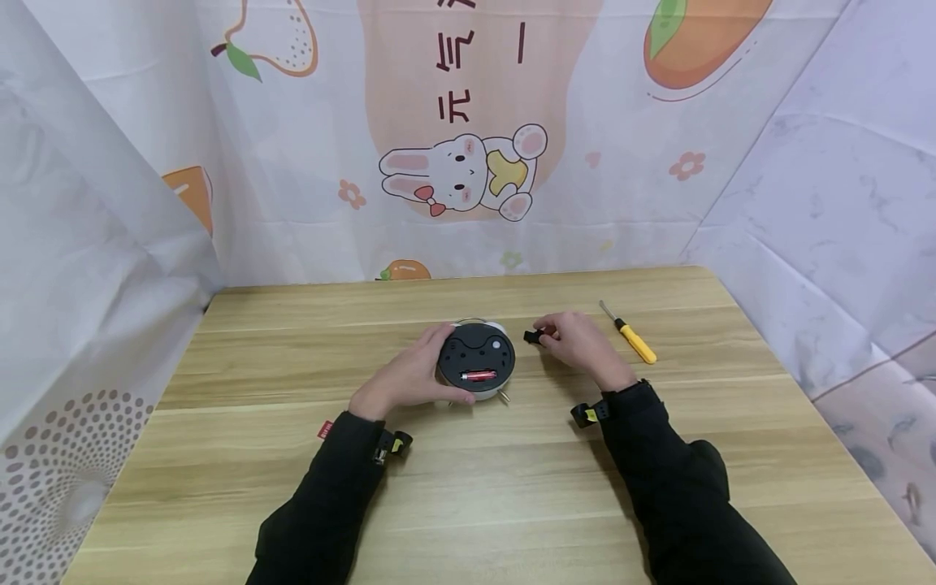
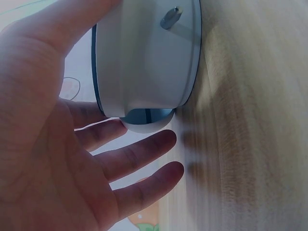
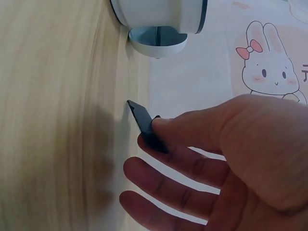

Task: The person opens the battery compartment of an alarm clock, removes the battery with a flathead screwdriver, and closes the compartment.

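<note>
A white twin-bell alarm clock (image 1: 475, 344) lies face down on the table, its black back upward. A red battery (image 1: 478, 375) sits in the uncovered compartment of that back. My left hand (image 1: 411, 375) holds the clock from its left side, the thumb at the near edge and the fingers toward the far one. In the left wrist view, the lower fingers (image 2: 144, 151) are spread beside a bell, off the clock's body. To the clock's right, my right hand (image 1: 582, 345) pinches a small black battery cover (image 3: 144, 126) between thumb and index finger, raised above the table.
A screwdriver (image 1: 636, 341) with a yellow handle lies to the right of my right hand. The wooden table (image 1: 483, 504) ends at a printed cloth backdrop (image 1: 292, 179). A small red tag (image 1: 325, 429) shows by my left sleeve.
</note>
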